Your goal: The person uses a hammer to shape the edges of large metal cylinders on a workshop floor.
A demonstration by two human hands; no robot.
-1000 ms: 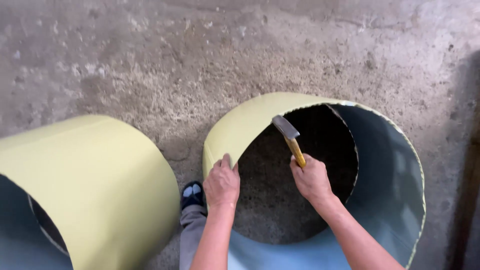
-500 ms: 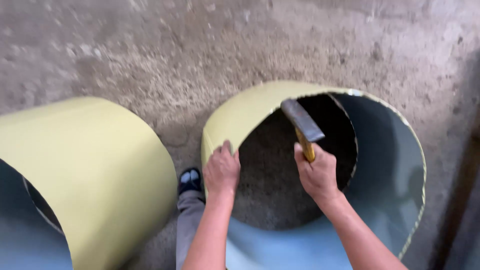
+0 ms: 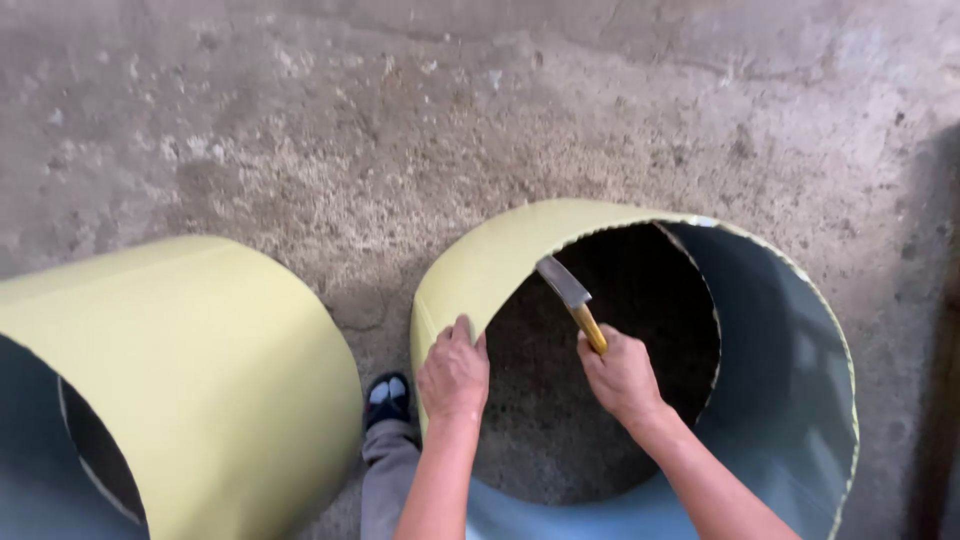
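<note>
The right hand (image 3: 622, 378) is closed in a fist around the yellow wooden handle of a hammer (image 3: 572, 302). The hammer's long axis runs diagonally: handle low and toward the person, metal head up and away, pointing to the far left, with the head just inside the near-left wall of the open cylinder (image 3: 500, 262). Whether the head touches the wall cannot be told.

The left hand (image 3: 453, 372) is laid over the cylinder's top rim at its near-left side, fingers curled over the edge, gripping the sheet.

The open cylinder is a rolled sheet-metal drum, pale yellow outside and grey-blue inside, standing upright on the concrete floor (image 3: 400, 130) with its axis vertical; bare floor shows through its open bottom. An overlapping seam runs down the far inner wall.

A second cylinder (image 3: 190, 350) of the same colours lies on the floor to the left, well apart from the hands. A dark shoe (image 3: 387, 396) and grey trouser leg show between the two cylinders.
</note>
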